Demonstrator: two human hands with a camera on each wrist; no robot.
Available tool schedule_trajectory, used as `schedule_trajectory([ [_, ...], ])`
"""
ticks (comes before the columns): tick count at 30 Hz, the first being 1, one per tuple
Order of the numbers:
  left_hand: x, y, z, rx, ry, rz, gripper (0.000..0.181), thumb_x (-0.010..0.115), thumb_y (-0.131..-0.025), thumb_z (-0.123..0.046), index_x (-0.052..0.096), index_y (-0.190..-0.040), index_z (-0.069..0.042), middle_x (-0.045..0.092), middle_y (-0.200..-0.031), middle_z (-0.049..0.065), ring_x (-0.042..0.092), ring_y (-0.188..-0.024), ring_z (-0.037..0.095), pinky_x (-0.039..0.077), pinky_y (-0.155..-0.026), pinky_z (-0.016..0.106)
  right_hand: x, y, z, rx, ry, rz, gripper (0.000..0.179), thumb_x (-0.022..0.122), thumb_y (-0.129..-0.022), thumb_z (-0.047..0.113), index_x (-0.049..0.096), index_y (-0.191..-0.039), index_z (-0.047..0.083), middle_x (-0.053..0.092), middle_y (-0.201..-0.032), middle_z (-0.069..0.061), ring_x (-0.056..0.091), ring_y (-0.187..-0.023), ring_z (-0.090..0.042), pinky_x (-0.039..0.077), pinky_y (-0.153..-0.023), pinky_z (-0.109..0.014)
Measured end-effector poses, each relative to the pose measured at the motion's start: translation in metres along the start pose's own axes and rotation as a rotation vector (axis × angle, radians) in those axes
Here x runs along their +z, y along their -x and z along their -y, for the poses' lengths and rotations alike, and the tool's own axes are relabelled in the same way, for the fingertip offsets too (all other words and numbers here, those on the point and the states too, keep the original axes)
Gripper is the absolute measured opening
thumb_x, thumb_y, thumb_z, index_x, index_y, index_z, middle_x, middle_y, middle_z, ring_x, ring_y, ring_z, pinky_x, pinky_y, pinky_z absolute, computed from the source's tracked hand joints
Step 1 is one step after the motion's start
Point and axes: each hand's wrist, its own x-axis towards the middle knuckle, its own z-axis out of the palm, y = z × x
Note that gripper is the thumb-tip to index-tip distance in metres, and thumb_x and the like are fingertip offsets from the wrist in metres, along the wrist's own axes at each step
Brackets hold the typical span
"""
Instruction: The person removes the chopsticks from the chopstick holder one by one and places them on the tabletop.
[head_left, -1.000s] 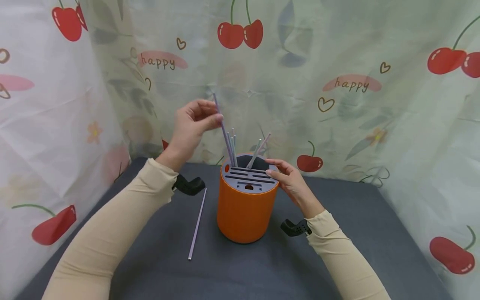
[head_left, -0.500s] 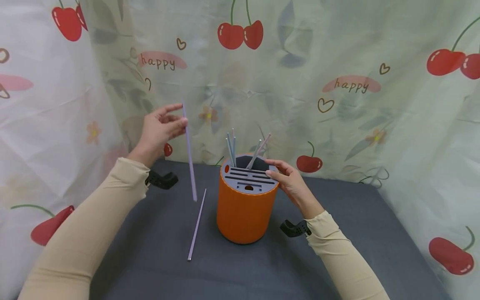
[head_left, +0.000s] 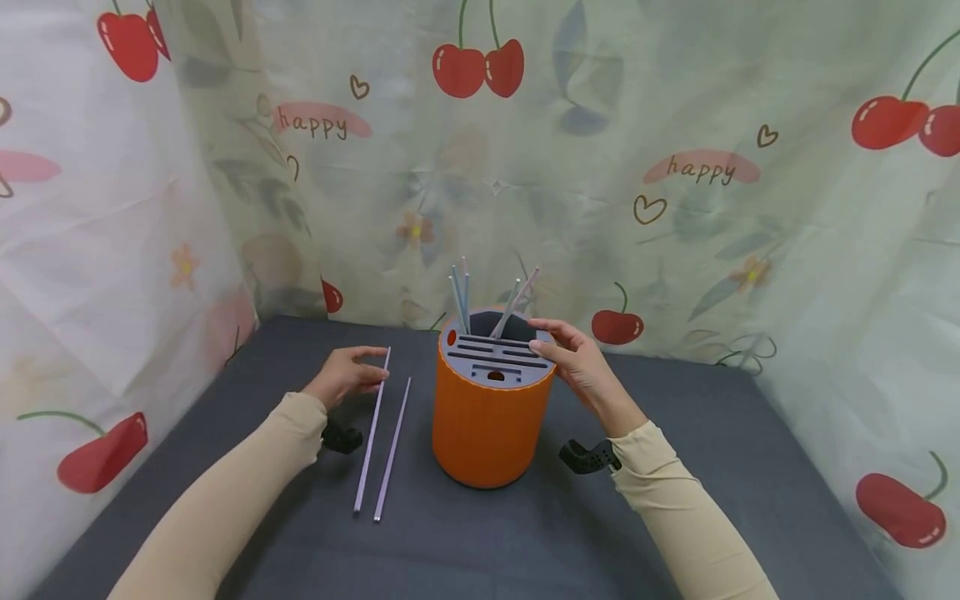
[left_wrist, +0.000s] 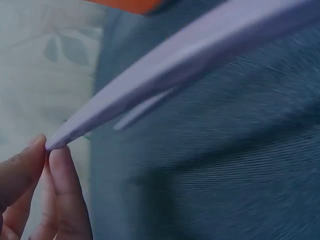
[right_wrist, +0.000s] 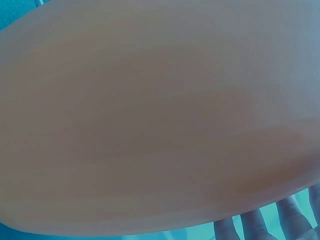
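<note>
My left hand pinches a slim purple chopstick by its far end, low over the table. In the left wrist view the thumb and fingertips meet at the tip of that chopstick. A second purple chopstick lies just right of it, nearly parallel. My right hand grips the top rim of a round orange knife block, thumb on the slotted top. The block's side fills most of the right wrist view, with several fingers showing at the lower right.
Several thin blue, pink and grey sticks lean in the block's dark rear opening. The dark table is enclosed by a cherry-print curtain at the back and sides.
My left hand has drawn the purple chopstick up out of the block, carried it left and lowered it beside the lying one. My right hand stays on the rim.
</note>
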Motion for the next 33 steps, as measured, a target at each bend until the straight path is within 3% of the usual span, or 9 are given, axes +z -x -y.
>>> schedule_trajectory([
  [6,0.009,-0.004,0.018,-0.080,0.030,0.010,0.052,0.064,-0.083,0.005,0.048,-0.132,0.001,0.064,-0.078,0.006,0.063,-0.071,0.012,0.056,-0.068,0.029,0.000,-0.001,0.000,-0.007,0.002,0.013,0.047,0.064,-0.088,0.018,0.048,-0.131,0.006,0.030,-0.147,0.000,0.018,-0.138,-0.015,0.035,-0.104,-0.040],
  [10,0.013,-0.006,0.023,-0.081,0.007,0.006,0.052,0.064,-0.082,0.007,0.048,-0.131,0.004,0.060,-0.084,0.010,0.062,-0.067,0.010,0.056,-0.064,0.027,0.000,-0.001,-0.001,-0.008,-0.001,0.011,0.045,0.064,-0.088,0.018,0.049,-0.130,0.007,0.032,-0.146,0.001,0.017,-0.138,-0.014,0.033,-0.105,-0.042],
  [19,0.021,-0.010,0.030,-0.062,-0.090,-0.020,0.051,0.069,-0.075,0.012,0.054,-0.124,0.006,0.057,-0.085,0.014,0.061,-0.058,0.010,0.055,-0.056,0.025,-0.002,-0.001,-0.002,-0.003,-0.018,0.014,0.046,0.064,-0.088,0.017,0.049,-0.130,0.006,0.030,-0.148,-0.002,0.022,-0.137,-0.021,0.043,-0.095,-0.030],
  [29,0.025,-0.018,0.032,-0.093,-0.158,-0.082,0.053,0.074,-0.069,0.012,0.060,-0.118,0.002,0.051,-0.106,0.025,0.058,-0.050,0.010,0.055,-0.051,0.025,-0.001,-0.001,-0.001,0.001,-0.028,0.000,0.043,0.065,-0.088,0.017,0.051,-0.128,0.009,0.033,-0.145,-0.002,0.042,-0.123,-0.021,0.047,-0.088,-0.024],
  [33,0.024,-0.019,0.031,-0.103,-0.170,-0.099,0.053,0.075,-0.068,0.011,0.061,-0.118,0.000,0.050,-0.110,0.027,0.058,-0.049,0.011,0.054,-0.050,0.026,0.000,-0.002,-0.001,-0.002,-0.027,-0.002,0.042,0.065,-0.088,0.017,0.052,-0.127,0.009,0.035,-0.144,-0.001,0.042,-0.124,-0.019,0.047,-0.088,-0.024],
])
